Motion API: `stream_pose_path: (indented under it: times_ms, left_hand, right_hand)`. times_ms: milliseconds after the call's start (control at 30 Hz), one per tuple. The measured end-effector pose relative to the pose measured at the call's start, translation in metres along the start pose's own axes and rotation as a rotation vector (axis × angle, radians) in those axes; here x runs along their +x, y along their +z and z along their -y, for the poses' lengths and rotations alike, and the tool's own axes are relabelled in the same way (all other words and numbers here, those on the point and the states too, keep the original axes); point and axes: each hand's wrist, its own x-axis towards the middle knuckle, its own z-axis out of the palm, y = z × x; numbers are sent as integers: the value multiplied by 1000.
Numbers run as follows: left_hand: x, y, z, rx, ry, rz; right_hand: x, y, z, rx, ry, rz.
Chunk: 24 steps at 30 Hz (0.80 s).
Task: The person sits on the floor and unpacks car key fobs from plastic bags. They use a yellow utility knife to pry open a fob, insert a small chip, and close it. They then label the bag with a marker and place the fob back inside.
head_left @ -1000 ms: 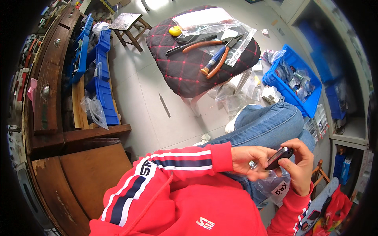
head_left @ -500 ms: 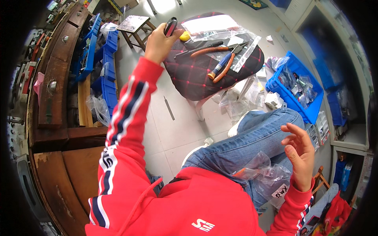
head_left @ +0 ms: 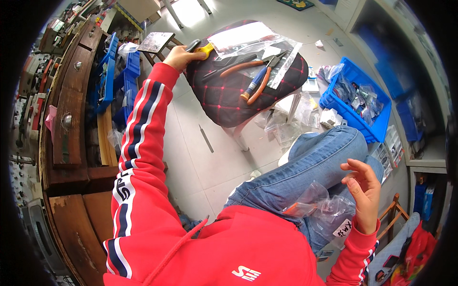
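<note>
Already has the small black thing [head_left: 193, 45] in hand, out at the padded seat [head_left: 210, 101]
Holds it in the closed grip of the left hand [head_left: 179, 58], just beside a yellow thing [head_left: 207, 49]; has the right hand [head_left: 365, 190] half open, empty; leaves pliers [head_left: 265, 82] unused

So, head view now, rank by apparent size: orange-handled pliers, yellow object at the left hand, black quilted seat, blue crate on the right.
1. Black quilted seat
2. Blue crate
3. Orange-handled pliers
4. Yellow object; the left hand may hide part of it
</note>
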Motion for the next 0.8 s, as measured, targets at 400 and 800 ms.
stream_pose_path:
  times_ms: [400,800]
  left_hand:
    - [37,-2,13,-24,107,91]
    - [-114,-3,-49,265,320,-328]
  right_hand:
    - [-7,3,3,-17,15,7]
    - [-7,15,17,122,44,94]
